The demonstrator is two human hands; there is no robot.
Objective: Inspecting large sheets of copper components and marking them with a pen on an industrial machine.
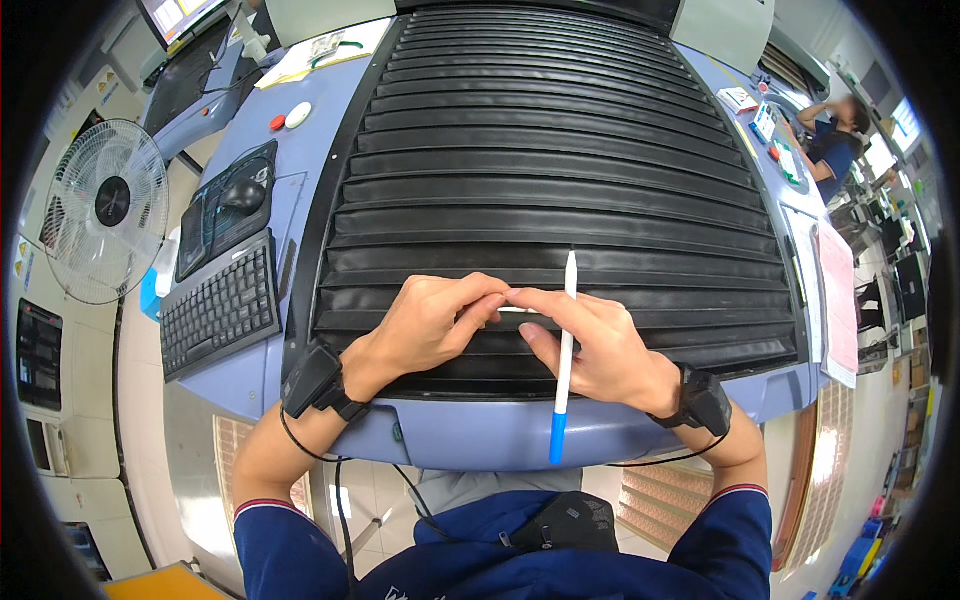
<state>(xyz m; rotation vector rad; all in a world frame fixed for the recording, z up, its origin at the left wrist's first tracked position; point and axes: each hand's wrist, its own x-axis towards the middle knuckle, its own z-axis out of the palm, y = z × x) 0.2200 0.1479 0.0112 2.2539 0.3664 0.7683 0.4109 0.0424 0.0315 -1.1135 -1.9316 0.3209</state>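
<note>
Both hands meet over the black ribbed bellows cover [560, 190], close to its near edge. The fingers of my left hand [425, 325] are pinched, and their tips touch the fingertips of my right hand [605, 345]. Between the two hands shows a sliver of a small pale piece [516, 309], mostly hidden by the fingers. A white pen with a blue end [565, 360] runs across my right hand, held there with its blue end toward me and its white tip pointing away. My right thumb is bent toward the pale piece.
A black keyboard [222, 305] and a mouse [243, 195] lie on the left side, beyond which stands a fan [112, 200]. Pink and white papers [838, 290] hang at the right edge. Another person [836, 145] is at the far right. Cables run from both wrist devices.
</note>
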